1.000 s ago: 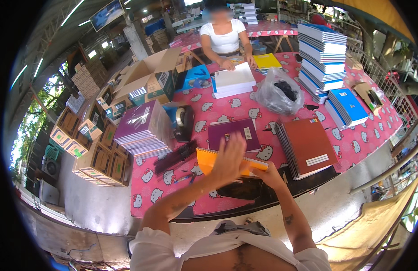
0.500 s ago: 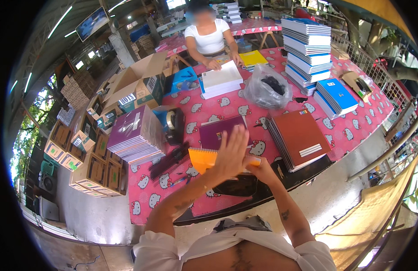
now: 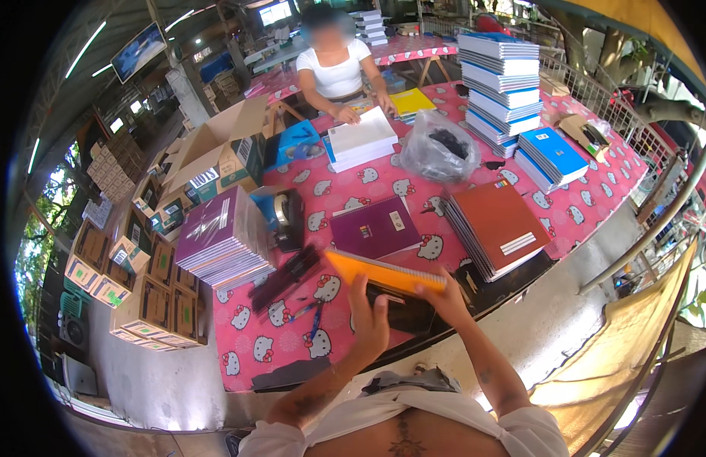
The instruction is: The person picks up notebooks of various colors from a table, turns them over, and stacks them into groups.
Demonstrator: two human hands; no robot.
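Note:
An orange spiral notebook point(image 3: 383, 273) is held tilted above the near table edge, its wire binding along the upper side. My right hand point(image 3: 444, 299) grips its right end, thumb on the cover. At its lower left edge, my left hand point(image 3: 368, 320) has its fingers against the notebook and the thumb raised apart. Just beyond lies a purple notebook point(image 3: 374, 228) on paler sheets. A stack of reddish-brown spiral notebooks point(image 3: 499, 221) sits to the right. Below the orange notebook, a black item point(image 3: 406, 314) is partly hidden.
On the left stand a plastic-wrapped purple notebook stack point(image 3: 216, 228), a tape dispenser point(image 3: 290, 221), black binding strips point(image 3: 288, 278) and pens point(image 3: 315, 324). Farther off are a plastic bag point(image 3: 440, 152), a tall notebook pile point(image 3: 501, 91) and a co-worker point(image 3: 334, 68) handling white books point(image 3: 360, 141).
My left hand has drawn back from over the orange notebook to its lower left edge. The notebook has turned, showing its long bound side. The purple notebook is now uncovered.

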